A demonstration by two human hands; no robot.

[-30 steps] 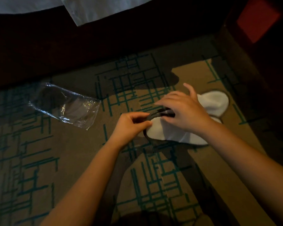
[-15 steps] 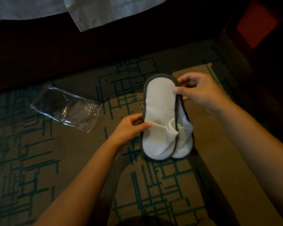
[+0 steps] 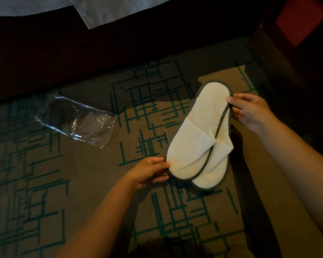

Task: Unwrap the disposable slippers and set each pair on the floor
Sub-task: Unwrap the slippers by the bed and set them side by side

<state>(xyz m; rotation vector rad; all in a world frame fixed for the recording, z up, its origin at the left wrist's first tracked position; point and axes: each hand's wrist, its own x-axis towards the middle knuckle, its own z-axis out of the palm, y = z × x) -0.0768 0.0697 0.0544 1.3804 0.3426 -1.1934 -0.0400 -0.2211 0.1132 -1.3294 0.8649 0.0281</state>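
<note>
Above the carpet [image 3: 82, 183] a white pair of slippers [image 3: 196, 138], already unwrapped, is held overlapped, not yet set down. Its wrapper [image 3: 76, 125] lies discarded nearby. The toe is pinched by the left hand [image 3: 149, 173], the heel rim by the right hand [image 3: 250, 110].
</note>
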